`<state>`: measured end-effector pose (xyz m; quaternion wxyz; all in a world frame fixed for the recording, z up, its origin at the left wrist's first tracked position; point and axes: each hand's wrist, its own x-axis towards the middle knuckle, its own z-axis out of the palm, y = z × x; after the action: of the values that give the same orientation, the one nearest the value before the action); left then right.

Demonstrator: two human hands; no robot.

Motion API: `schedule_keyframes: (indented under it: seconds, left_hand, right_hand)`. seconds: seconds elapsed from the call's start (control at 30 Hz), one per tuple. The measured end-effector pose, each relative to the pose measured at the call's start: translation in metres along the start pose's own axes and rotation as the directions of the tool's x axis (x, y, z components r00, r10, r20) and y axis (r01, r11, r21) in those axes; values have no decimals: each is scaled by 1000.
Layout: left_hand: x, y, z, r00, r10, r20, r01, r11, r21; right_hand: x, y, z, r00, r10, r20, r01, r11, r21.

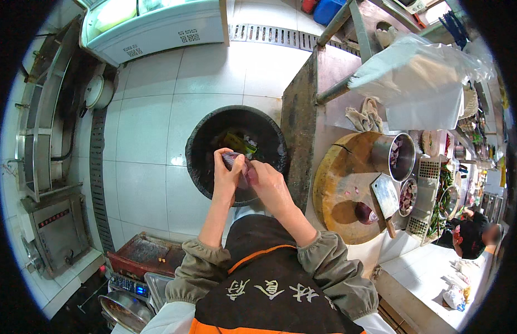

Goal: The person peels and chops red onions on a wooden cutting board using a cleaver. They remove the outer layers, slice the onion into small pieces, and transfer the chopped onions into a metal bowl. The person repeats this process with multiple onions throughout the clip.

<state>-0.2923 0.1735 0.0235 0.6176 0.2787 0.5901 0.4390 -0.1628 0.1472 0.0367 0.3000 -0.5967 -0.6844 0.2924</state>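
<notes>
Over a black bin [195,167] on the floor, my left hand [227,177] holds a red onion [233,160] whose cut, layered side shows. My right hand [266,183] grips reddish-purple onion skin [248,175] against it; the fingertips are partly hidden. Green and pale scraps [241,144] lie inside the bin. To the right, a red onion [364,213] rests on a round wooden chopping board [333,183], beside a cleaver [384,196] and small purple bits. A steel pot [381,154] tilted in view holds cut onion pieces.
A metal worktable edge [300,125] stands close to the bin's right. Behind the board are a cloth [367,117], a bowl of purple pieces [407,198] and a white basket [427,188] of greens. A person [467,234] is at far right. A red-brown tray [145,254] sits lower left.
</notes>
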Motion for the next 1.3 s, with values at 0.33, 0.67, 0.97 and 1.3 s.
schedule_keyframes:
  seconds: [0.33, 0.67, 0.97, 1.3]
  left_hand:
    - [9, -10, -20, 897, -135, 420, 358, 779, -514]
    - [10, 4, -30, 792, -82, 604, 303, 913, -274]
    - [14, -22, -49, 778, -112, 618, 321, 916, -239]
    - [12, -26, -35, 713, -144, 687, 287, 953, -98]
  right_hand:
    - [30, 12, -27, 988, 131, -80, -123, 988, 92]
    - [22, 18, -62, 958, 7, -286, 8, 999, 50]
    - [22, 27, -16, 975, 219, 33, -202, 941, -271]
    - [3, 17, -26, 985, -95, 141, 60, 969, 238]
